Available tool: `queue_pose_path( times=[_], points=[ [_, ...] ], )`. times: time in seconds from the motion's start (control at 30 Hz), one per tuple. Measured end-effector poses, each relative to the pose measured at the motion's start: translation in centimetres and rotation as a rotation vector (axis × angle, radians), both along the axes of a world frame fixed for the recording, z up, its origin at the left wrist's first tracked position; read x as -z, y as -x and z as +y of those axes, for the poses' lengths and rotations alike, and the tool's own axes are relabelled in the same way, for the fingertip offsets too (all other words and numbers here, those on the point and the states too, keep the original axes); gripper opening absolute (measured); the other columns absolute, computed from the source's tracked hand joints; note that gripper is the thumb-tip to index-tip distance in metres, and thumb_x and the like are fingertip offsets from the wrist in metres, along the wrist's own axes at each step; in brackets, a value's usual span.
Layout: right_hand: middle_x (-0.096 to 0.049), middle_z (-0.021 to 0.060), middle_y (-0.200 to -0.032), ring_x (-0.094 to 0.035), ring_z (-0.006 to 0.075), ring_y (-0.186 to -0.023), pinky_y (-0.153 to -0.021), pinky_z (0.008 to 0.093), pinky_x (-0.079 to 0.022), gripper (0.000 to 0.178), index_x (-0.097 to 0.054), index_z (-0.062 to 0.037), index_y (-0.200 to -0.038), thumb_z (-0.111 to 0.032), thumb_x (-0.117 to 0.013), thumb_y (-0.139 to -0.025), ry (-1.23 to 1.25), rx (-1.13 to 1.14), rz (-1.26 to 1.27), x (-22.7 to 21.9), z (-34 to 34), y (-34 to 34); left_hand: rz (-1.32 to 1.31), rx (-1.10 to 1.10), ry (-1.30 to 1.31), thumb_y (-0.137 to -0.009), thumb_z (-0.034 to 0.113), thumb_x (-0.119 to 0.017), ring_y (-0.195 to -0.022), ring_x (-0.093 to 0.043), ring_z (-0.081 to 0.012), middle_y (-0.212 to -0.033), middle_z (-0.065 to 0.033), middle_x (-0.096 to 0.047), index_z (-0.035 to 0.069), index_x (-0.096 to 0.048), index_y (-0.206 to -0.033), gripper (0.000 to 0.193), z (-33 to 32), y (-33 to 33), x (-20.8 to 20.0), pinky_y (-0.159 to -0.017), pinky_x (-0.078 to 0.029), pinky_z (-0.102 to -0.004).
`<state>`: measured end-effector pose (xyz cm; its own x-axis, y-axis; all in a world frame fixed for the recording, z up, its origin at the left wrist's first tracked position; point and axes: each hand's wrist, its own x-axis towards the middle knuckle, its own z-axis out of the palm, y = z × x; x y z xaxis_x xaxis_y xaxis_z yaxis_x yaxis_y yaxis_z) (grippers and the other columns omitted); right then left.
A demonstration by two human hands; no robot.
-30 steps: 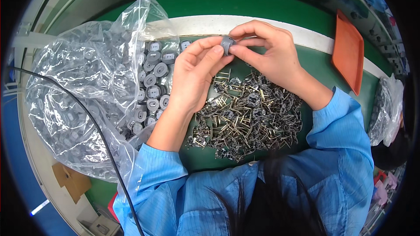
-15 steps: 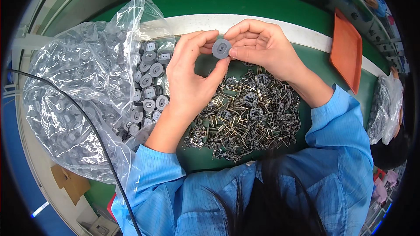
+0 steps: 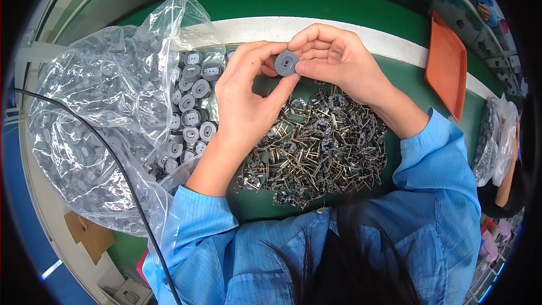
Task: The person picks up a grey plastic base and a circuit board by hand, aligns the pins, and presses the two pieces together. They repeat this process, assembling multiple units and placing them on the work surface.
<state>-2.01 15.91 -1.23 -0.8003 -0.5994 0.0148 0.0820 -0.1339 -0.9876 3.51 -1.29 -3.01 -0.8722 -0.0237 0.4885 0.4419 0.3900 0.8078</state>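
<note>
A round grey plastic cap (image 3: 286, 63) with an oval slot in its face is held up above the bench between both hands. My left hand (image 3: 247, 82) grips its left and lower edge between thumb and fingers. On its right edge, my right hand (image 3: 337, 59) pinches it with thumb and forefinger. Below the hands lies a pile of small dark circuit boards with brass-coloured pins (image 3: 324, 144). To the left, a clear plastic bag (image 3: 101, 107) spills several similar grey caps (image 3: 191, 101) beside my left wrist. What lies behind the held cap is hidden.
An orange tray (image 3: 446, 70) leans at the right along the white ledge (image 3: 395, 49). A second filled plastic bag (image 3: 492, 141) stands at the far right, near another person's arm (image 3: 506, 183). A black cable (image 3: 107, 147) crosses over the big bag. Brown cardboard (image 3: 89, 237) lies lower left.
Both hands keep hold of the grey cap and have barely shifted. At the far right, more of the other person's forearm shows now.
</note>
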Motion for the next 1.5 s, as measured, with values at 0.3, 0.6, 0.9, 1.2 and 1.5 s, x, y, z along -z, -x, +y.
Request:
queue_pose_path(
  times=[0.3,0.6,0.9,1.2,1.5],
  points=[
    [-0.059,0.0065,-0.088,-0.056,0.0259,-0.092,-0.081,0.0362,-0.048,0.016,-0.067,-0.0053,-0.091,-0.004,-0.067,-0.074,-0.499,-0.150,0.942,-1.7,0.0,-0.4,-0.251,0.035,-0.409,-0.080,-0.008,-0.065,-0.091,-0.059,-0.0117,-0.101,-0.0082,-0.059,-0.004,-0.054,-0.116,0.038,-1.8,0.7,-0.9,-0.080,-0.050,-0.0237],
    [-0.067,0.0044,-0.082,-0.063,0.0117,-0.072,-0.068,0.0252,-0.052,0.013,-0.067,-0.0001,-0.093,-0.010,-0.066,-0.085,-0.129,-0.130,0.061,-2.1,-0.3,0.6,-0.239,0.034,-0.377,-0.073,-0.013,-0.067,-0.089,-0.061,-0.0128,-0.103,-0.0076,-0.056,-0.002,-0.061,-0.108,0.037,-1.3,0.7,-0.2,-0.077,-0.053,-0.0242],
    [-0.067,0.0102,-0.087,-0.065,0.0103,-0.073,-0.068,0.0209,-0.055,0.017,-0.063,0.0020,-0.098,-0.013,-0.063,-0.089,0.140,-0.092,-0.359,-0.7,-0.3,0.7,-0.039,-0.072,-0.110,-0.071,-0.008,-0.071,-0.080,-0.064,-0.0145,-0.101,-0.0083,-0.056,-0.001,-0.062,-0.101,0.032,-0.8,0.6,-0.3,-0.070,-0.054,-0.0248],
    [-0.067,0.0116,-0.083,-0.066,0.0132,-0.070,-0.064,0.0226,-0.055,0.017,-0.063,0.0019,-0.096,-0.014,-0.063,-0.089,0.046,0.008,-0.300,-1.0,-0.9,-0.3,-0.013,-0.125,0.013,-0.068,-0.004,-0.074,-0.069,-0.065,-0.0152,-0.095,-0.0096,-0.063,0.001,-0.061,-0.099,0.034,-0.7,0.2,0.0,-0.061,-0.053,-0.0253],
    [-0.067,0.0105,-0.077,-0.066,0.0135,-0.064,-0.057,0.0219,-0.054,0.018,-0.063,0.0007,-0.089,-0.017,-0.064,-0.088,-0.012,-0.022,-0.375,-1.1,-0.6,0.1,0.064,-0.116,0.165,-0.067,-0.004,-0.075,-0.068,-0.063,-0.0168,-0.094,-0.0097,-0.063,0.001,-0.060,-0.098,0.034,-0.5,0.1,-0.2,-0.061,-0.052,-0.0265]
  ],
)
